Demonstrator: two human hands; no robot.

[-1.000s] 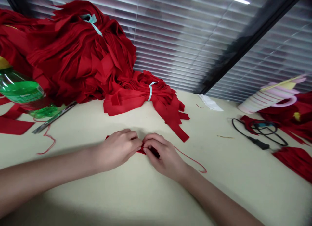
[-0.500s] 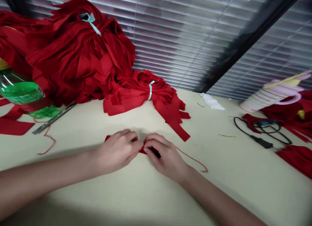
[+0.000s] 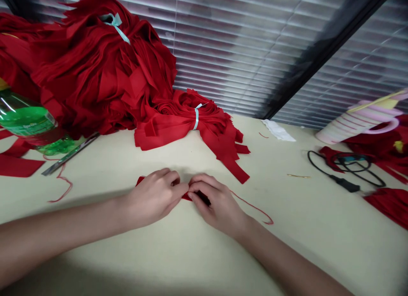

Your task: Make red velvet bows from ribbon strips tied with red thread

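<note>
My left hand (image 3: 154, 198) and my right hand (image 3: 215, 202) meet at the middle of the cream table (image 3: 197, 253), fingertips pinched together on a small red fabric piece (image 3: 185, 196). Most of that piece is hidden under the fingers; a corner shows left of my left hand. A red thread (image 3: 255, 209) trails from under my right hand toward the right. Behind the hands lies a tied bundle of red fabric strips (image 3: 191, 121), and a much larger tied red heap (image 3: 95, 70) rises at the back left.
A green plastic bottle (image 3: 30, 126) lies at the left with a metal ruler (image 3: 72, 153) beside it. A black cable (image 3: 346, 170), a white scrap (image 3: 279, 131) and a pink-striped cone (image 3: 360, 121) sit to the right. More red fabric (image 3: 389, 204) lies at the right edge.
Both hands stay pinched in the same spot. The view has shifted slightly, so the surroundings sit a little higher and further right.
</note>
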